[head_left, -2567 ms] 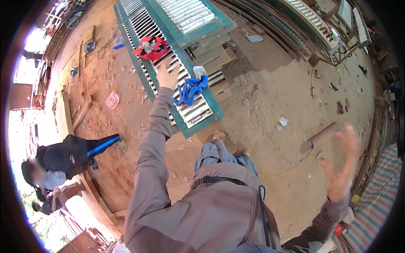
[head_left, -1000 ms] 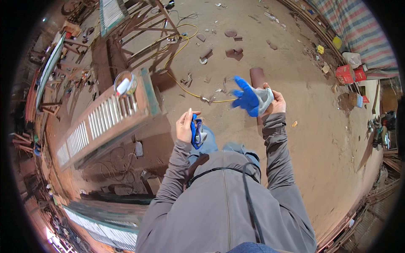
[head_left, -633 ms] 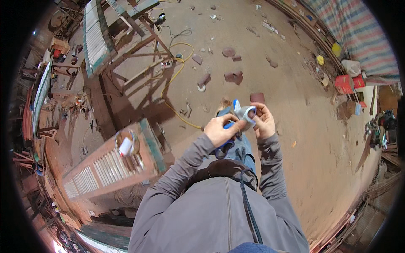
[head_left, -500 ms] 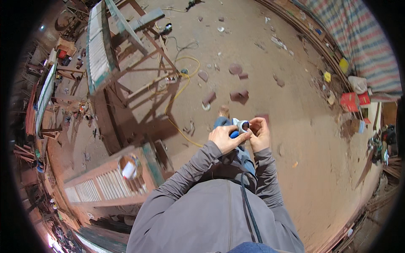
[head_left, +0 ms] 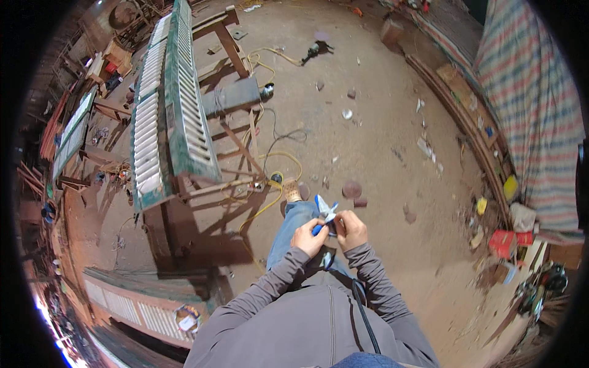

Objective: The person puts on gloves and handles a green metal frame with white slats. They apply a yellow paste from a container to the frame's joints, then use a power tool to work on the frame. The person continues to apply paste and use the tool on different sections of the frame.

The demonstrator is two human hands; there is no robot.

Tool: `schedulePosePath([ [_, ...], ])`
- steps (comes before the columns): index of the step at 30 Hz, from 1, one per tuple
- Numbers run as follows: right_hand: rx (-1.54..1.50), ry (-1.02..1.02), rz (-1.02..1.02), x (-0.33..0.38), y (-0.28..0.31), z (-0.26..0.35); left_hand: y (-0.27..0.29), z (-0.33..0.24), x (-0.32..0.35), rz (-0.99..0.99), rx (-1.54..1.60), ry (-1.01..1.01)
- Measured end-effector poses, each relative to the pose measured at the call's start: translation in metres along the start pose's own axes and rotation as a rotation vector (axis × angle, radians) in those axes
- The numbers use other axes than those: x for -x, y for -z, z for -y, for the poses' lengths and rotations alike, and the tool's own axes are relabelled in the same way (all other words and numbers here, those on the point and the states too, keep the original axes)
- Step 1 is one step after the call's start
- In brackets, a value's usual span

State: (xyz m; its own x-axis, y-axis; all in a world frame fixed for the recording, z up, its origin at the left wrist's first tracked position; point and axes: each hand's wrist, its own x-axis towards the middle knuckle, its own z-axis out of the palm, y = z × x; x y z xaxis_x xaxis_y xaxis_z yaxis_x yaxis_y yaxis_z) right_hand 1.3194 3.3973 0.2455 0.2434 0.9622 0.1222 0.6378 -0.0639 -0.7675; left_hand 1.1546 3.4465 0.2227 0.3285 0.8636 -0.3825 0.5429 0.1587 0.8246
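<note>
In front of my waist both hands hold a small white-and-blue piece of limp material that looks like a work glove. Pointed ends stick up from it, one of them blue. My left hand is closed around its lower left side, where a blue part shows beside the thumb. The fingers of my right hand pinch its right edge. Just below hangs another blue-and-white bit, close to my lap; its kind is unclear. One shoe and a jeans leg show beyond my left hand.
Louvred green-and-white shutters stand on wooden trestles to the left, another louvred panel lower left. A yellow hose and cords cross the dusty floor. Sanding discs lie ahead. A striped sheet hangs right, near red boxes.
My view has moved forward over the floor, and the shutters now appear nearer. The round opening in the white-and-blue piece no longer shows; pointed ends stick up instead. Both hands keep hold of it.
</note>
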Motion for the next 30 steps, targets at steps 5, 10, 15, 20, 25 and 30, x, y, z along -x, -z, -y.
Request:
schedulePosePath([
  [5,0.372,-0.017,0.164,-0.150,-0.024,-0.030,0.037,-0.023,-0.163,0.020,0.017,0.022],
  [10,0.313,-0.388,0.468,-0.284,-0.050,-0.074,0.094,-0.093,-0.300,0.062,-0.181,-0.333],
  [15,-1.103,-1.047,0.503,-0.425,-0.067,-0.119,0.131,-0.131,-0.406,0.143,0.132,-0.209],
  [20,-1.197,-1.278,0.296,-0.561,-0.099,-0.234,0.144,-0.165,-0.507,0.407,0.908,-0.092],
  [25,-0.769,-0.511,0.549,-0.761,-0.130,-0.194,0.162,-0.199,-0.630,-0.037,0.449,-0.297],
  [30,-0.518,-0.135,0.682,-0.903,-0.141,-0.157,0.194,-0.269,-0.729,-0.168,0.672,-0.151],
])
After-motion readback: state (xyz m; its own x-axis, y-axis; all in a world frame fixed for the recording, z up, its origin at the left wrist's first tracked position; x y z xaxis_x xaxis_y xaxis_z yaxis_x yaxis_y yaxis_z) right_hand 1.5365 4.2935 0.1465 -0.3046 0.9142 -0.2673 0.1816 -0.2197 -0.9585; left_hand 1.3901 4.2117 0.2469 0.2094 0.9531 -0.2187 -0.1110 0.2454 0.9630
